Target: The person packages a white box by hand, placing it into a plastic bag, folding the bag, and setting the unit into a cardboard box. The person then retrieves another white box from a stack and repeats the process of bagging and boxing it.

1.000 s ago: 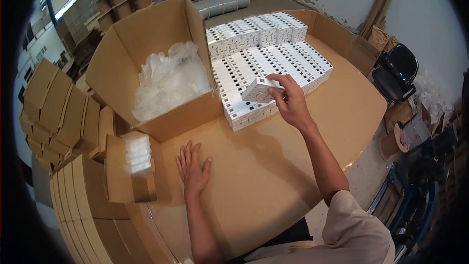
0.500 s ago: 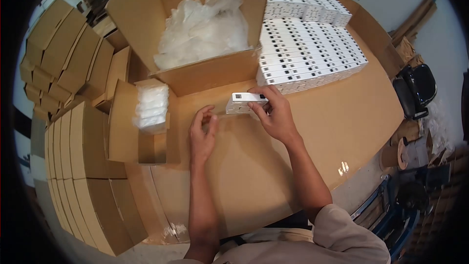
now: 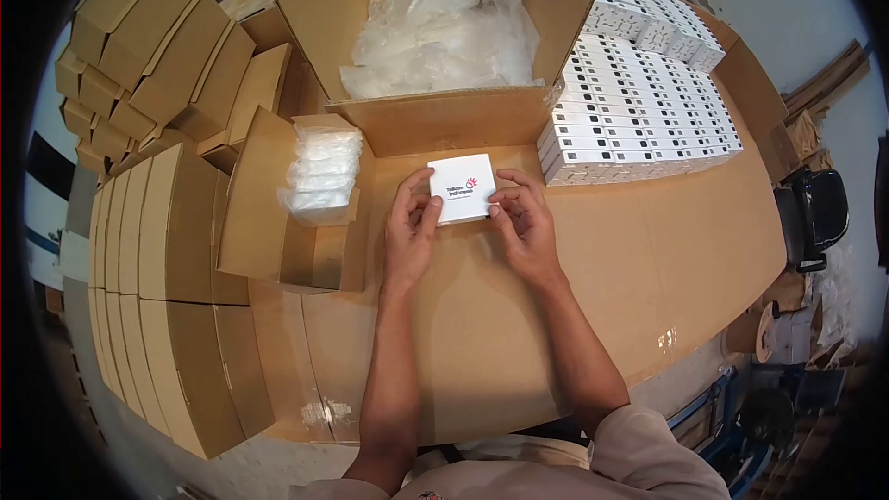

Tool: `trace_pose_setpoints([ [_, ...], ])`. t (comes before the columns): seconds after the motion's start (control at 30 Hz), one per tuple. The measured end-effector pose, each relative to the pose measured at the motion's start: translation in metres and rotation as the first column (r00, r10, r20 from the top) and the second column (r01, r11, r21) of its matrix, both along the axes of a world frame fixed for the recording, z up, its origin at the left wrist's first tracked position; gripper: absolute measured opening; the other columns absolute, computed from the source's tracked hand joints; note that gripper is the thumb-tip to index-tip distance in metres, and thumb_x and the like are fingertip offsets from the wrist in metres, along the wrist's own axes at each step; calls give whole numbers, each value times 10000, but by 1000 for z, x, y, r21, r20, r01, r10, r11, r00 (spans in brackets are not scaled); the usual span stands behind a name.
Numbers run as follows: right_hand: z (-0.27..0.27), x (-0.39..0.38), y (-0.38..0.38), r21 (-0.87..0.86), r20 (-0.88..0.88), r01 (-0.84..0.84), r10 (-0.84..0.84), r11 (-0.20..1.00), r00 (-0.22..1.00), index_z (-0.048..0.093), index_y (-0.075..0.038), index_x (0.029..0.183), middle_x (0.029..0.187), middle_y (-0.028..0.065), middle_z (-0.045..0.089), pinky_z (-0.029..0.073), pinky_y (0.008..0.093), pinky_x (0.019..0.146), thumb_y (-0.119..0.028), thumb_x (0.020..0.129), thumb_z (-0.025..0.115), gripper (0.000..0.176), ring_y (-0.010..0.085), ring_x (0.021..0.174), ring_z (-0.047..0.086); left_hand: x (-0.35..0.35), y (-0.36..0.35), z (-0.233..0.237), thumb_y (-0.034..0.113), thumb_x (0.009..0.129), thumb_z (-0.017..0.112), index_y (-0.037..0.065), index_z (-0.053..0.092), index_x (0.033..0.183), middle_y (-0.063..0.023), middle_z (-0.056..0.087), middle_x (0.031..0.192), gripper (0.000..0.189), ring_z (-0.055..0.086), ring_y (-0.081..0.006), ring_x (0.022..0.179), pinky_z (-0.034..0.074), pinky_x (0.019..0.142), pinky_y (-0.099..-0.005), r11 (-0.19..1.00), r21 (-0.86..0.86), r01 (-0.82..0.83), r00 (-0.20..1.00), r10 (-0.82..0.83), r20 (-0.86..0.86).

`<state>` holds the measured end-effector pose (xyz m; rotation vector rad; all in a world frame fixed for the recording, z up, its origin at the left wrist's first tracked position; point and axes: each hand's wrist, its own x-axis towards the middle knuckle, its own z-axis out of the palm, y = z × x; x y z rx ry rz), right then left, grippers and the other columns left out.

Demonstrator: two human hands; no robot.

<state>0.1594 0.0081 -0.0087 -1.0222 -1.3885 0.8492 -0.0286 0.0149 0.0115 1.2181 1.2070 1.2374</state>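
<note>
Between my hands is a small white box (image 3: 462, 188) with "Telkom Indonesia" and a red mark printed on its upward face. My left hand (image 3: 411, 228) grips its left edge, thumb in front and fingers behind. On the opposite edge, my right hand (image 3: 526, 225) pinches the lower right corner. Left of my hands stands an open brown carton (image 3: 324, 255) holding several plastic-wrapped packets (image 3: 322, 171). Beyond my hands, a larger open carton (image 3: 444, 120) is heaped with clear plastic bags (image 3: 444, 32).
Rows of white boxes (image 3: 639, 116) stand stacked at the right back of the cardboard-covered table (image 3: 639, 268). Closed brown cartons (image 3: 185, 343) are piled at the left, with more cartons (image 3: 153, 37) behind. A black chair (image 3: 815, 213) is beyond the table's right edge.
The white box has turned from its narrow side to its printed face. My left hand, earlier apart from it, now holds its left edge. The whole view has shifted.
</note>
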Motion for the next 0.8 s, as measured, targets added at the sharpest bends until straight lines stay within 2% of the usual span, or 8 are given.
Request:
trace_pose_setpoints([
  [0.07,-5,2,0,-42,-27,10,-11,999,1000,581,-21,1127,1343,143,550,569,299,811,53,912,659,241,195,1009,682,5,-1,-3,97,1014,606,58,584,1358,-56,673,1090,347,632,-115,948,504,847,-276,1000,-1,-4,997,4,73],
  [0.17,1,3,2,-102,-156,-44,27,994,987,513,-17,1200,1276,167,602,582,337,842,66,906,661,340,255,1078,701,8,0,0,43,987,628,13,569,1364,-85,688,1133,383,648,-135,1012,520,874,-291,1000,19,-21,999,21,25],
  [0.27,0,11,6,-118,164,78,-59,990,985,462,-12,1245,1203,193,647,582,382,893,68,904,661,404,308,1150,691,7,5,-12,51,963,660,-16,592,1312,-109,719,1131,362,669,-154,950,525,820,-299,998,66,-9,991,18,-136],
  [0.47,0,12,11,-92,191,104,-85,990,978,462,-10,1248,1208,231,662,559,413,954,50,899,670,411,351,1164,677,9,6,-14,33,945,670,-13,608,1286,-129,718,1133,349,691,-194,996,546,862,-331,997,83,-9,990,20,-142],
  [0.67,4,12,9,-116,271,118,-83,986,959,471,-41,1278,1199,230,678,552,459,935,38,879,675,455,374,1153,673,7,6,-11,-5,941,637,-20,604,1269,-149,716,1140,330,702,-226,1019,555,893,-355,998,57,-9,976,21,-215],
  [0.8,5,13,10,-79,289,98,-72,992,955,474,-42,1287,1179,219,688,554,453,915,39,880,663,457,363,1129,683,7,7,-13,-13,940,626,-22,601,1263,-153,715,1135,324,704,-234,1016,553,900,-355,998,62,-1,970,16,-244],
])
